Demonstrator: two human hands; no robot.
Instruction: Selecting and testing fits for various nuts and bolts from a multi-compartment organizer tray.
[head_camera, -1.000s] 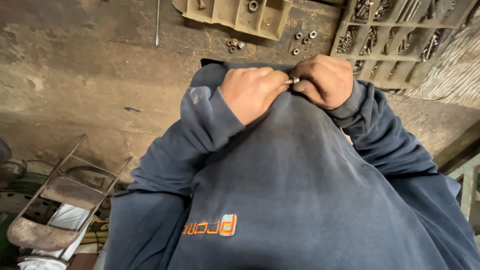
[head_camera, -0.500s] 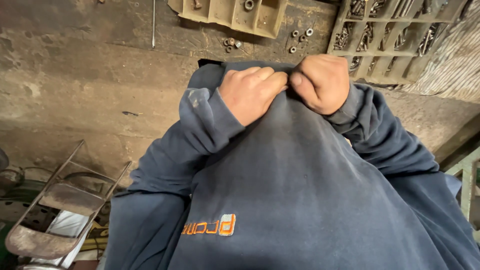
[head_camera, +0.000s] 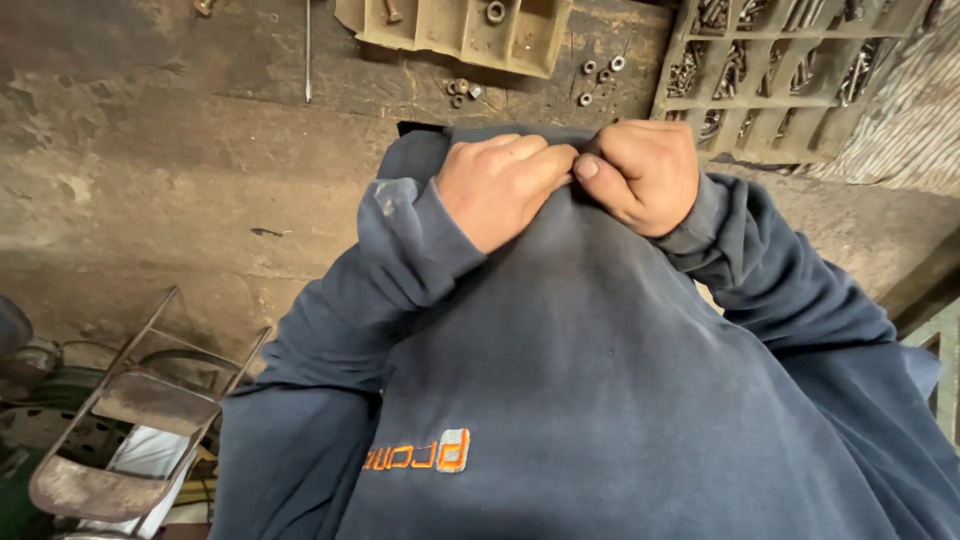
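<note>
While both fists press together over the worn concrete bench top (head_camera: 200, 200), the left hand (head_camera: 500, 190) and the right hand (head_camera: 640, 175) curl tight, knuckles up, thumbs and fingertips meeting right where the two hands touch; whatever sits between them is hidden, so I cannot tell what they pinch or whether they pinch anything at all. Judging by the hardware about, a small threaded piece would be my guess, and doing this well means keeping both wrists braced against the dark blue sweatshirt (head_camera: 620, 400) and turning with the fingertips only, so nothing small slips and rolls off among the loose steel nuts and washers (head_camera: 598, 78) lying just beyond the knuckles. Up top, a tan plastic compartment tray (head_camera: 455, 30) holds a bolt and a ring-shaped nut, and at the upper right a grey-green gridded plastic sorting tray (head_camera: 770, 105) is packed with screws and bolts. No packages or signs show; the only label-like mark is an orange embroidered logo (head_camera: 420, 452) low on the sweatshirt's chest. A rusty metal folding chair (head_camera: 120, 440) stands lower left.
</note>
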